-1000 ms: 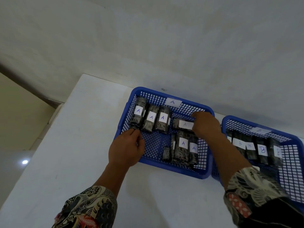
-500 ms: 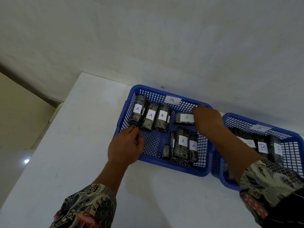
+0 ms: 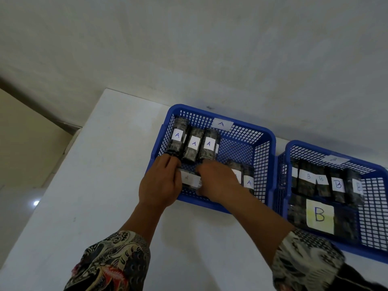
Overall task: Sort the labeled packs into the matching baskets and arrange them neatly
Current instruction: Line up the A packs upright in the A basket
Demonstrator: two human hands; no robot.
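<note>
White table (image 3: 105,185): both hands (image 3: 161,185) (image 3: 218,181) together, clasping one pack (image 3: 190,180) inside basket A (image 3: 270,148).

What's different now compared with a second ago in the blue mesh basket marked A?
The right hand has carried the sideways dark pack with the white A label from the basket's far right side to its near left corner, where the left hand now meets it; both hands hold it. The upright row of three A packs and the B basket stayed put.
</note>
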